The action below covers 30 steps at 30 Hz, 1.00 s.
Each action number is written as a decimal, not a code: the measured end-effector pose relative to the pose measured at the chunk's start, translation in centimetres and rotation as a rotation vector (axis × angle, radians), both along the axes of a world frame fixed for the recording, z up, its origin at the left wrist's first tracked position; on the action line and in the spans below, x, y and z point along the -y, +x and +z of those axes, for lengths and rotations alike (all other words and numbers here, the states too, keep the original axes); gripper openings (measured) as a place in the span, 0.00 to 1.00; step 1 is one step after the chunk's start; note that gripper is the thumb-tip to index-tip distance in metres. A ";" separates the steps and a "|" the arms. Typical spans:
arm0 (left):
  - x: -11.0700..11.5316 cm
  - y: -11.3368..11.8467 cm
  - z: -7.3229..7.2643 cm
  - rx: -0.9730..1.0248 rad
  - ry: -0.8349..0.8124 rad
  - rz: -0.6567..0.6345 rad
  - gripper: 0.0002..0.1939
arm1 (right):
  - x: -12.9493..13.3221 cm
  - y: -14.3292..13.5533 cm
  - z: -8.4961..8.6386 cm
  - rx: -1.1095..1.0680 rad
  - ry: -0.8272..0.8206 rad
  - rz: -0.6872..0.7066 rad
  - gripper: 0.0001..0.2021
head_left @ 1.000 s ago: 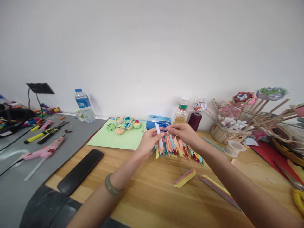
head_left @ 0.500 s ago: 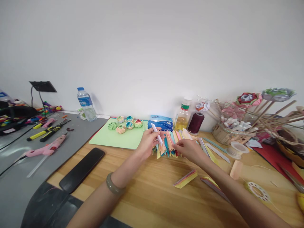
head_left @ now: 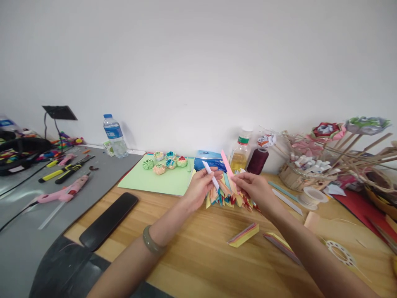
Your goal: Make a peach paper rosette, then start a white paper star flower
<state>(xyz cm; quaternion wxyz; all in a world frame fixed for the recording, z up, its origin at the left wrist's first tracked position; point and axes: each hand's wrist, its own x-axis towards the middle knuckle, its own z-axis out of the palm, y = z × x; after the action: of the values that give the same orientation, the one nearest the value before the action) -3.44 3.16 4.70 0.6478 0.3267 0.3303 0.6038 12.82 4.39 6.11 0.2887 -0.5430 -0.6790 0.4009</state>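
Between the thumb and fingers of my left hand [head_left: 200, 187] is a folded white paper strip [head_left: 211, 175], tilted. My right hand [head_left: 250, 187] pinches a folded pink paper strip [head_left: 227, 164] that points up. Below and behind both hands lies a dense pile of folded coloured paper pieces [head_left: 221, 200], in yellow, teal, red and peach; my hands hide part of it. Nearer to me, a small stack of folded papers [head_left: 243, 235] rests on the wood, and another folded stack [head_left: 281, 245] sits partly under my right forearm.
Several paper rosettes [head_left: 159, 169] sit on green paper [head_left: 133, 182]. A blue tissue pack [head_left: 201, 162], an oil bottle [head_left: 241, 150] and dark thread [head_left: 258, 160] stand behind the pile. At left are a black case [head_left: 108, 221], a pink glue gun [head_left: 63, 195] and a water bottle [head_left: 114, 136].
My right hand has come up from the pile with the pink strip in its fingers. My left hand keeps the white strip. The view has shifted slightly.
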 end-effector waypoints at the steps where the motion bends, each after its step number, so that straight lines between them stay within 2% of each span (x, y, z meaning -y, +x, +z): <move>1: 0.2 0.2 0.1 0.020 0.013 -0.018 0.06 | 0.2 -0.1 0.1 -0.058 -0.049 0.060 0.17; 5: 0.8 0.9 0.4 0.089 0.025 -0.106 0.08 | 1.1 -0.4 0.4 -0.210 -0.260 0.255 0.20; 8: 1.1 1.1 0.3 0.159 0.029 -0.176 0.09 | 1.0 -0.1 0.5 -0.255 -0.344 0.290 0.20; 11: 1.1 1.1 0.0 0.138 0.045 -0.201 0.08 | 0.8 0.3 0.4 -0.251 -0.358 0.271 0.20; 14: 1.1 1.2 -0.3 0.094 0.052 -0.171 0.07 | 1.0 0.1 0.1 -0.227 -0.287 0.201 0.20; 19: 1.5 1.7 -0.4 0.076 0.071 -0.116 0.07 | 2.3 -0.6 -0.3 -0.119 -0.025 0.051 0.15; 23: 1.9 2.1 -0.3 0.069 0.085 -0.137 0.07 | 3.1 -0.3 -0.3 -0.021 0.137 0.053 0.13; 30: 2.1 2.6 -0.9 0.112 0.054 -0.192 0.10 | 3.6 0.7 -0.7 0.127 0.279 0.131 0.14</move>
<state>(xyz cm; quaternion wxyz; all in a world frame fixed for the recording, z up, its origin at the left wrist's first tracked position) -0.88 1.08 3.82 0.7111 0.3398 0.2445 0.5649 13.51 0.80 5.37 0.2912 -0.4762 -0.7791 0.2856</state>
